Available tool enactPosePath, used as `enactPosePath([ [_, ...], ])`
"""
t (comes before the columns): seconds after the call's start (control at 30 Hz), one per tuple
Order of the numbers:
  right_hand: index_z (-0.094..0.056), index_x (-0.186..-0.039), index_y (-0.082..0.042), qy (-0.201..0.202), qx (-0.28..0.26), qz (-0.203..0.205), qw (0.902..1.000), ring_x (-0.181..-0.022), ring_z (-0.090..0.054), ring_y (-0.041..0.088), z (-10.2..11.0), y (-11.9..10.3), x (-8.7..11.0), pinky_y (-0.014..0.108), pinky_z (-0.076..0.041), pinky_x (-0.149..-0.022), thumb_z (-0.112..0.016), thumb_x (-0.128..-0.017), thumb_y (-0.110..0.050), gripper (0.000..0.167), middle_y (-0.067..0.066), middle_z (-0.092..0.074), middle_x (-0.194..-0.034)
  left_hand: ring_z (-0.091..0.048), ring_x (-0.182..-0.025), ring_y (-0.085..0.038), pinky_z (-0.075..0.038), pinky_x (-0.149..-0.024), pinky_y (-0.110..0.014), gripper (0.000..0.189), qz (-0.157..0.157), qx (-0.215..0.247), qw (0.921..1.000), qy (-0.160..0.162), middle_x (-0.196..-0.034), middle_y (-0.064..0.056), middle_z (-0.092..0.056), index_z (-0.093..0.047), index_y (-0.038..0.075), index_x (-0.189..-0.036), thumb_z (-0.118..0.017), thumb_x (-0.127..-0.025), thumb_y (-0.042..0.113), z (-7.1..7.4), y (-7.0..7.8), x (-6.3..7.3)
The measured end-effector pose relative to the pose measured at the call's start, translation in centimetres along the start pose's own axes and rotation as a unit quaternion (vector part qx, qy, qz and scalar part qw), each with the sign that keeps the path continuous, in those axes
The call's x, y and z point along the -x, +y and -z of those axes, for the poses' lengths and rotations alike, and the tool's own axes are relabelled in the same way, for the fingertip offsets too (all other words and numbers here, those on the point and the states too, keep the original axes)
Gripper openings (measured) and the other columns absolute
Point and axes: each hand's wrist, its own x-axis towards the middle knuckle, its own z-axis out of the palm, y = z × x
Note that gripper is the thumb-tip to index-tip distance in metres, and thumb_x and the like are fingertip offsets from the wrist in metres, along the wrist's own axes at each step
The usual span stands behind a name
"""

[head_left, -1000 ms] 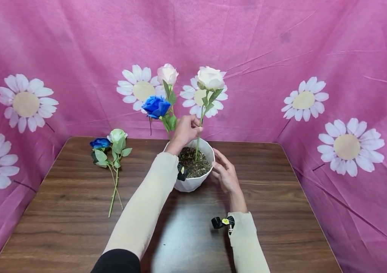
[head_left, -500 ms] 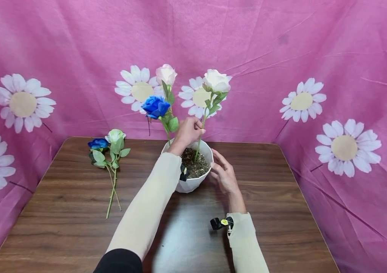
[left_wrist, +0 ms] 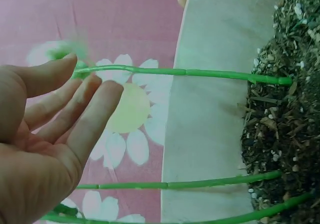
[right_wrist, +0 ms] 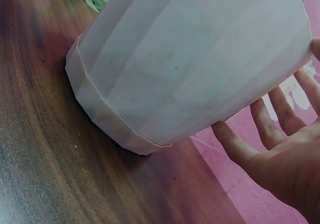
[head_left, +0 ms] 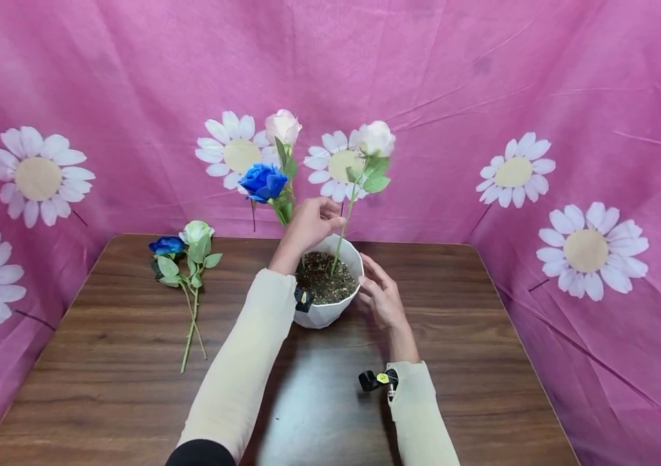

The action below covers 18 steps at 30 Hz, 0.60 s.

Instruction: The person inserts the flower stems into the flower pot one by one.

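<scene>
In the head view a white faceted pot holds dark soil. A white rose leans right from it, its green stem standing in the soil. My left hand is close beside that stem; in the left wrist view thumb and fingers are parted, not pinching it. Left of the hand, a blue rose and a pale pink rose also rise from the pot, their lower stems partly hidden by the hand. My right hand touches the pot's right side with extended, slightly bent fingers.
On the left of the wooden table lie another blue rose and a whitish-green rose, stems crossed. A pink cloth printed with large daisies hangs behind and at both sides.
My left hand has let go of the white rose's stem and drawn slightly left. The white rose has tilted right and turned its bloom. My right hand stays at the pot.
</scene>
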Motion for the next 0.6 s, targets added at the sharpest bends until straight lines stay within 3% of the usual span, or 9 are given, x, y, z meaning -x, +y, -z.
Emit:
enactPosePath([
  [0.17,-0.037,-0.153,0.002,0.004,-0.004,0.0,1.0,-0.114,-0.057,0.023,0.0,0.2,0.1,0.042,-0.055,-0.094,-0.049,-0.097,0.003,0.058,0.027,-0.041,-0.15,-0.07,-0.096,-0.031,-0.061,-0.078,-0.029,0.028,-0.001,0.089,0.9955,-0.031,-0.107,-0.017,-0.072,-0.066,-0.005,-0.119,-0.072,-0.095,0.01,0.4,-0.8,1.3],
  [0.3,-0.037,-0.154,0.002,0.001,-0.005,0.002,1.0,-0.115,-0.058,0.023,-0.1,0.2,0.2,0.045,-0.054,-0.096,-0.05,-0.097,0.001,0.058,0.027,-0.04,-0.151,-0.067,-0.101,-0.042,-0.061,-0.08,-0.031,0.026,-0.016,0.158,0.9866,-0.039,-0.107,-0.023,-0.069,-0.066,-0.009,-0.117,-0.07,-0.095,0.004,1.3,-1.8,2.3],
  [0.43,-0.036,-0.154,0.002,0.0,-0.003,0.002,1.0,-0.116,-0.057,0.025,-0.1,0.0,0.2,0.046,-0.054,-0.096,-0.05,-0.097,0.001,0.058,0.027,-0.041,-0.151,-0.069,-0.099,-0.039,-0.061,-0.083,-0.037,0.026,-0.016,0.244,0.9691,-0.036,-0.11,-0.027,-0.067,-0.063,-0.012,-0.118,-0.068,-0.095,-0.002,2.6,-3.2,3.2],
  [0.6,-0.036,-0.154,0.001,0.0,-0.004,0.001,1.0,-0.117,-0.056,0.026,0.0,0.0,0.1,0.043,-0.055,-0.095,-0.05,-0.097,0.001,0.058,0.025,-0.041,-0.151,-0.072,-0.091,-0.027,-0.057,-0.091,-0.049,0.03,-0.011,0.339,0.9388,-0.059,-0.105,-0.023,-0.068,-0.056,-0.019,-0.122,-0.063,-0.097,-0.005,4.2,-5.0,4.1],
])
